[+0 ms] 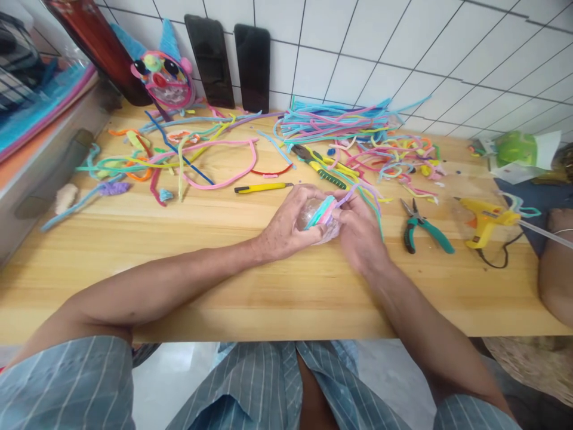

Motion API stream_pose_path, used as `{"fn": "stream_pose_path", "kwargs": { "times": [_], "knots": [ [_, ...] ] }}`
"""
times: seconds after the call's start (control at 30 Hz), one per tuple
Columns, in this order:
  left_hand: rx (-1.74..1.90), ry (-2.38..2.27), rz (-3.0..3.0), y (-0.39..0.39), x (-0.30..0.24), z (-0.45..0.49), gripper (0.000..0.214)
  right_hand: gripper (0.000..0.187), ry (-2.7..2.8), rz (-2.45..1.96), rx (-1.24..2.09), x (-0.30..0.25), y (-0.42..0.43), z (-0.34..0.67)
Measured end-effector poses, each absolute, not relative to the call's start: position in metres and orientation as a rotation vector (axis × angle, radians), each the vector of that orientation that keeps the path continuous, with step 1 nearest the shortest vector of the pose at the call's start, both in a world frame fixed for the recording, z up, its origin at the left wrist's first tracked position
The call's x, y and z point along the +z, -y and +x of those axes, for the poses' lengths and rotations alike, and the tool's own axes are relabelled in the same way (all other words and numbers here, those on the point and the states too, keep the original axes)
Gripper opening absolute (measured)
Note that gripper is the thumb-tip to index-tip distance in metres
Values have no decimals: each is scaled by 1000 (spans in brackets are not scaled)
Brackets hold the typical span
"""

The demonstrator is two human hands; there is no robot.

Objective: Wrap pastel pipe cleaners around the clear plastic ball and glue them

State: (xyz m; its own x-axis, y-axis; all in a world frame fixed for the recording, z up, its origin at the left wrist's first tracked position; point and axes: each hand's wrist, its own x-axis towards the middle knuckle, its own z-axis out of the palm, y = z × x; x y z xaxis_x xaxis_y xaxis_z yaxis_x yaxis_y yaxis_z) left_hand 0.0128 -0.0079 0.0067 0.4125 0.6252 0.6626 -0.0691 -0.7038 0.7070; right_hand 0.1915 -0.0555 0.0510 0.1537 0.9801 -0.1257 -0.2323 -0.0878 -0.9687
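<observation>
Clear plastic ball (319, 221), banded with turquoise and pink pipe cleaners (323, 212), is between both hands over the wooden table (250, 292). I'd call it light, slick, probably dentable; fuzzy strips soft, bendy. I'd hold bare plastic at the sides, gently, off the strips. Left hand (290, 222) clasps one side; right hand (360, 230) grips the other, beside a purple pipe cleaner (348, 196); can't tell if it's pinched. Yellow utility knife (262, 187) lies near; green-handled pliers (423, 227), then yellow glue gun (489, 220), farther right.

Clear ball (307, 211) partly hidden by left grip (292, 222) and right grip (359, 232); another person's arm (556, 272) cut off
</observation>
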Motion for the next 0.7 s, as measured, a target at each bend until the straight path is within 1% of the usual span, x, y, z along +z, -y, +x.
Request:
{"fn": "stream_pose_path", "kwargs": {
  "times": [0.2, 0.3, 0.37, 0.5, 0.57, 0.63, 0.7],
  "knots": [
    [1267, -553, 2004, 12, 12, 10, 47, 41, 926, -1160, 1299, 43, 51, 194],
    [1231, -615, 1974, 12, 12, 8, 49, 38, 988, -1178, 1215, 35, 48, 199],
    [1227, -638, 1944, 13, 11, 8, 49, 33, 1033, -1205, 1021, 31, 46, 203],
    [1205, -652, 1899, 13, 12, 7, 49, 13, 1283, -1221, 403, 36, 50, 213],
    [1196, -658, 1890, 14, 13, 7, 48, 7, 1455, -1161, 112, 45, 55, 216],
    [1199, -654, 1893, 15, 15, 7, 47, 12, 1583, -1086, -120, 53, 59, 218],
    [1206, -645, 1902, 15, 15, 7, 47, 21, 1668, -1052, -238, 58, 61, 219]
  ]
}}
